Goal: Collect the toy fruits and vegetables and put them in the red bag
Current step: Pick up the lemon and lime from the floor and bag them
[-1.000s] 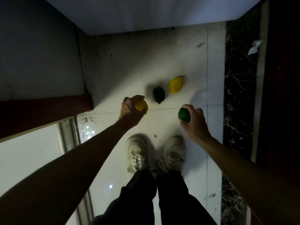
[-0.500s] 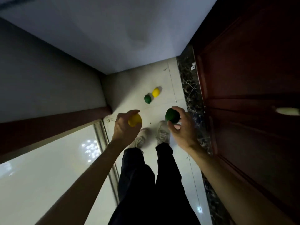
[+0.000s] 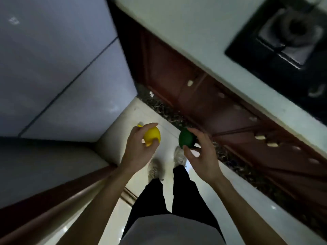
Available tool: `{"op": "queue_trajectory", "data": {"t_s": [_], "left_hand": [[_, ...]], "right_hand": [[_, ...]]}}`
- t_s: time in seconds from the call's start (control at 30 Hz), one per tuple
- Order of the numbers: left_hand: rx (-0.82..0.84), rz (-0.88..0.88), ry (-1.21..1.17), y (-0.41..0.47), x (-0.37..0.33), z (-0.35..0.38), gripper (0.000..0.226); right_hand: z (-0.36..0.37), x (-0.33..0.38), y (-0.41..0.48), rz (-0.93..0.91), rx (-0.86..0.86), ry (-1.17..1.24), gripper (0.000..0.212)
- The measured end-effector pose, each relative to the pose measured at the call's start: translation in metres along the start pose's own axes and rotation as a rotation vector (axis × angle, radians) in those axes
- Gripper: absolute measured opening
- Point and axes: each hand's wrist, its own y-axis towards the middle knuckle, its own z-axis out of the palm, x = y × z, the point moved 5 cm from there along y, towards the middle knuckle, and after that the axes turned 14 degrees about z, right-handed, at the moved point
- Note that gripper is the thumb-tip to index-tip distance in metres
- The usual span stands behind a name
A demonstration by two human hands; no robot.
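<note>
My left hand [image 3: 136, 149] grips a yellow toy lemon [image 3: 153, 135], held at about waist height above the pale tiled floor. My right hand [image 3: 201, 154] grips a dark green toy lime [image 3: 186, 138] beside it, the two fruits a short gap apart. Behind my left thumb a sliver of another yellow toy fruit [image 3: 140, 125] shows on the floor; the rest of it is hidden. The red bag is not in view.
My feet in pale shoes [image 3: 179, 155] stand on the floor tiles. Dark red-brown cabinet doors [image 3: 221, 110] with pale handles run along the right under a light countertop [image 3: 212, 32] that carries a black gas hob [image 3: 290, 30]. A white wall closes the left.
I have risen from a crouch, and both hands have come up from the floor with their fruits. The view has swung right, bringing the countertop and hob in; the floor fruits have slid out of sight.
</note>
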Motion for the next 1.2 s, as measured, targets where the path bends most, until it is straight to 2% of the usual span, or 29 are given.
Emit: {"op": "queue_trajectory", "data": {"t_s": [0.27, 0.47, 0.77, 0.97, 1.2], "left_hand": [[0.309, 0.328, 0.069, -0.007, -0.119, 0.110, 0.044], [0.589, 0.541, 0.100, -0.044, -0.216, 0.254, 0.045], [0.856, 0.926, 0.086, -0.152, -0.349, 0.469, 0.046], [1.015, 1.026, 0.024, -0.202, -0.405, 0.566, 0.045], [1.159, 1.072, -0.077, -0.233, -0.457, 0.685, 0.046]], "right_hand": [[-0.135, -0.063, -0.128, 0.161, -0.499, 0.270, 0.053], [-0.234, -0.135, -0.219, 0.216, -0.756, 0.430, 0.052], [-0.365, -0.256, -0.351, 0.314, -1.116, 0.509, 0.051], [-0.423, -0.304, -0.415, 0.419, -1.315, 0.569, 0.048], [-0.495, -0.351, -0.457, 0.495, -1.470, 0.606, 0.049]]}}
